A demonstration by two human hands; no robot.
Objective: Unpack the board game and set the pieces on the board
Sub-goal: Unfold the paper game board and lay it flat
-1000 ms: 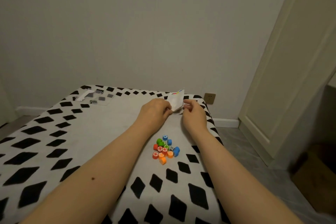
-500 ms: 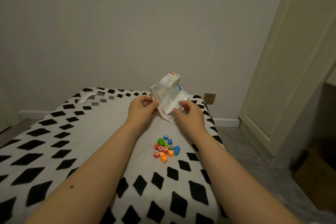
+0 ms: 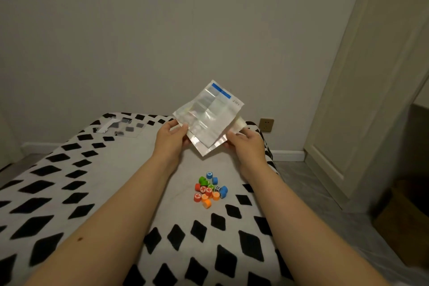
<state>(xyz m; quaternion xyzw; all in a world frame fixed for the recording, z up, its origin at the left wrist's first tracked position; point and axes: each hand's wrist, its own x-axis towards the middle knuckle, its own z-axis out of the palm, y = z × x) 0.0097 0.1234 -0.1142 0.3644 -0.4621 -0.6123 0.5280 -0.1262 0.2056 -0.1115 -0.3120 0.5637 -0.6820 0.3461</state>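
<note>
Holding: I have the folded board, a shiny glossy sheet with a blue strip at its top edge, lifted in the air above the bed, tilted so one corner points down.
Left hand: my left hand pinches the board's left edge, thumb on the face turned to me, fingers curled behind.
Right hand: my right hand grips the lower right edge of the board, thumb on top, fingers underneath.
Board state: I see fold creases across the sheet and a second layer showing along the lower edge; I cannot tell how far it is opened.
Pieces: the game pieces lie in a small heap on the plain middle of the bed cover, below the board and between my forearms: red, orange, green and blue short cylinders.
Die: a small white die sits inside the heap, touching the blue pieces.
Far corner: a clear plastic bag lies flat near the bed's far left edge.
Wall: a socket sits low on the wall, just right of the board.
</note>
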